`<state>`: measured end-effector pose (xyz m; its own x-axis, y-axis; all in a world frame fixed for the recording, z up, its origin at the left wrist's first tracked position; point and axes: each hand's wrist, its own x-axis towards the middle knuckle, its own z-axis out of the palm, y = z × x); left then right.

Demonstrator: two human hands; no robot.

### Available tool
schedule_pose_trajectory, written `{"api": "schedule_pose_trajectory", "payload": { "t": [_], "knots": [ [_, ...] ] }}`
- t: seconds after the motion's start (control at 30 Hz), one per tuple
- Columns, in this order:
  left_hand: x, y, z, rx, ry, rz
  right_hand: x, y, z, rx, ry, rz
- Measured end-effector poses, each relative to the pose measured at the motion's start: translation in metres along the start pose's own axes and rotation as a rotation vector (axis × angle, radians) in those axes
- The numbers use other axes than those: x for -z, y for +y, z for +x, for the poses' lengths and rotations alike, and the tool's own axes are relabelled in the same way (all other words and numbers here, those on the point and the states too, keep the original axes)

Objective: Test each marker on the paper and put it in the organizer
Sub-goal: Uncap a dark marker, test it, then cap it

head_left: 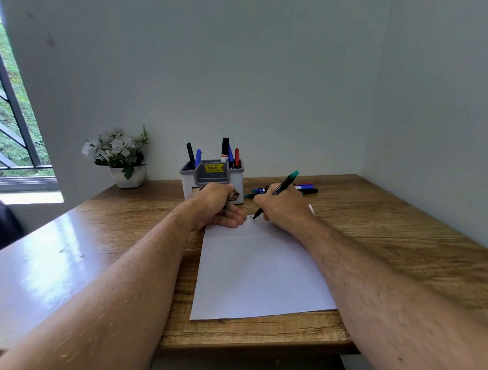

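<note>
Paper (257, 273) under both hands; organizer (212, 183) behind left hand (220, 206); loose markers (301, 189) behind right hand (282, 207); plant (120, 158) far left.

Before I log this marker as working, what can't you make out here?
Head view only:
- Marks on the paper: too small by the marker tip.
- Left hand: hides whatever its fingers hold.
- Loose markers: partly behind the right hand, count unclear.

A black marker with a teal end (276, 193) is held tilted, its tip set on the far edge of the white paper (257, 273) beside small marks. Five markers are stood upright in the grey-and-white organizer (187, 184). More markers (306, 188) are laid behind the paper.
</note>
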<state>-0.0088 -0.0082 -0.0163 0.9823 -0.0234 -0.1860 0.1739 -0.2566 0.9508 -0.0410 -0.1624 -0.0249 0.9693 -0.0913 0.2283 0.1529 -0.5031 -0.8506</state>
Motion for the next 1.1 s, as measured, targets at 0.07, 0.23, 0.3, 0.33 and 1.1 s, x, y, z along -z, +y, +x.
{"api": "schedule_pose_trajectory", "payload": {
  "t": [0.07,0.23,0.3,0.33,1.1],
  "knots": [
    [0.000,0.000,0.000,0.005,0.000,0.001,-0.001,0.000,0.001,0.004,0.002,0.004],
    [0.000,0.000,-0.003,-0.005,-0.009,0.005,-0.002,0.002,0.003,-0.012,0.023,0.017],
    [0.001,-0.001,-0.003,-0.012,-0.022,-0.003,-0.001,0.002,0.002,-0.002,0.035,0.032],
    [0.001,-0.001,-0.003,-0.027,-0.027,-0.015,0.001,0.002,0.002,0.005,0.050,0.052],
    [0.011,0.011,-0.003,-0.324,0.044,-0.794,0.009,-0.011,-0.004,0.157,0.015,0.758]
  ]
}}
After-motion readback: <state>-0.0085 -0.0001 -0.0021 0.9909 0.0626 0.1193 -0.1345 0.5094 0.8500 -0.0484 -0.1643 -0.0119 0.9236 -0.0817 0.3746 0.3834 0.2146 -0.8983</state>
